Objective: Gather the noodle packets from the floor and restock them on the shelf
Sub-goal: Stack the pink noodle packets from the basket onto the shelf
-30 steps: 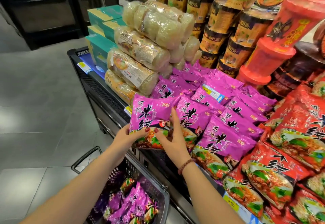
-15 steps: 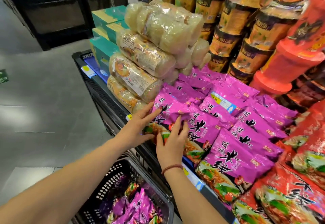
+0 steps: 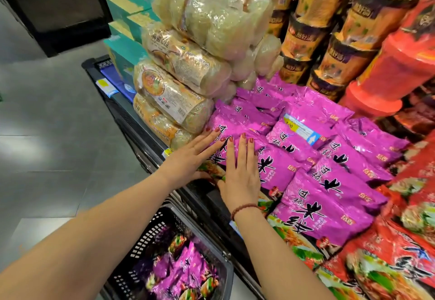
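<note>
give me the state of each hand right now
Left hand: open, flat on a purple packet.
Right hand: open, flat on that packet too.

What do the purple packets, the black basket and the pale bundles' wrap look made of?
Purple packets: glossy plastic film, crinkled and shiny. Black basket: probably rigid moulded plastic, given its lattice walls. Pale bundles' wrap: thin clear plastic; noodles show through.

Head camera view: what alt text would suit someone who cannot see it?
The left hand and right hand press flat on a purple noodle packet at the shelf front, beside stacked clear noodle bags. A black basket below holds more purple packets.
</note>
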